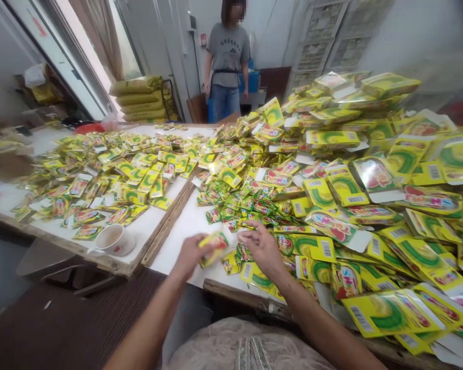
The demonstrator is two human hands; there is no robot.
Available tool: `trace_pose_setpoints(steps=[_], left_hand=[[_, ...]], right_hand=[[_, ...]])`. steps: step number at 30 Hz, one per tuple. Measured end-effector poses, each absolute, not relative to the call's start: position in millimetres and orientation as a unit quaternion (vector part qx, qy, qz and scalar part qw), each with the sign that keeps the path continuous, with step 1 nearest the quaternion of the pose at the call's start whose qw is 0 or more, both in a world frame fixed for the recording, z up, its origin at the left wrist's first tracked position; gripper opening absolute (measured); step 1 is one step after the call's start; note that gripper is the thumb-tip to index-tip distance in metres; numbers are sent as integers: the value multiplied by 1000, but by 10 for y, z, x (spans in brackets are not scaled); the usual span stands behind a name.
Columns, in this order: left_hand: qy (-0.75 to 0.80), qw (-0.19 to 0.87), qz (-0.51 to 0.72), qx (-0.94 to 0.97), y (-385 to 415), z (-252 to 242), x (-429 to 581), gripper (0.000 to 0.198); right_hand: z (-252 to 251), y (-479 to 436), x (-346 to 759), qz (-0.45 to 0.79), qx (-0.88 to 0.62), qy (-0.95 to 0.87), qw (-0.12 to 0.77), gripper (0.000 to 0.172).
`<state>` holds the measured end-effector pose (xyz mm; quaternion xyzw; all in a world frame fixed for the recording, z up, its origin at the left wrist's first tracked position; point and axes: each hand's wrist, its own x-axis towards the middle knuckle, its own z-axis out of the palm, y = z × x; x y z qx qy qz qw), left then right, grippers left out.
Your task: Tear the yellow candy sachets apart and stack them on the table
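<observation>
at the near edge of the white table (185,221), the left hand (189,255) pinches a small yellow sachet (215,245) between thumb and fingers, its long axis running roughly 8 to 2 o'clock. the right hand (263,250), half open and palm down with nothing clearly in its grasp, sits just at 3 o'clock of the sachet, fingertips toward it. the heap of loose sachets (247,203) lies at 12 o'clock, nearer the right hand. flat yellow cartons (389,308) crowd 3 o'clock; a cup (113,239) stands at 9.
</observation>
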<state>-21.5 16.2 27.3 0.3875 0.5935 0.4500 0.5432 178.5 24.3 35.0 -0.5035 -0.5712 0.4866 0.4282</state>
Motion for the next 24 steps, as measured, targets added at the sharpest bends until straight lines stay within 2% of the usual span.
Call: trace_pose_setpoints(steps=[2, 4, 5, 7, 8, 10, 11, 13, 15, 17, 20, 24], left_hand=[[627, 406, 537, 391, 399, 504, -522, 44], [644, 188, 623, 404, 612, 738, -820, 51], [663, 77, 622, 409, 685, 826, -923, 59], [688, -21, 563, 458, 734, 891, -968, 60], [701, -17, 513, 496, 708, 858, -901, 52], [712, 70, 387, 582, 576, 678, -620, 30], [705, 114, 317, 624, 485, 550, -437, 25], [700, 176, 198, 663, 298, 286, -78, 28], [683, 210, 142, 685, 157, 82, 172, 29], [680, 231, 151, 680, 90, -34, 258, 23], [684, 310, 258, 608, 93, -106, 154, 18], [613, 472, 440, 457, 121, -174, -48, 30]], right_hand=[[395, 232, 1967, 421, -537, -581, 443, 30], [420, 186, 2144, 362, -563, -621, 408, 24], [418, 153, 2215, 342, -567, -646, 381, 21], [381, 81, 2301, 301, -568, -694, 324, 17], [352, 52, 2314, 275, -567, -715, 302, 16], [287, 23, 2285, 214, -555, -758, 267, 20], [259, 25, 2252, 187, -545, -778, 251, 23], [223, 60, 2165, 147, -512, -819, 214, 30], [215, 118, 2072, 121, -477, -855, 163, 30], [228, 180, 1991, 105, -448, -881, 112, 20], [258, 255, 1908, 94, -434, -892, 82, 14], [256, 318, 1852, 95, -416, -901, 79, 11]])
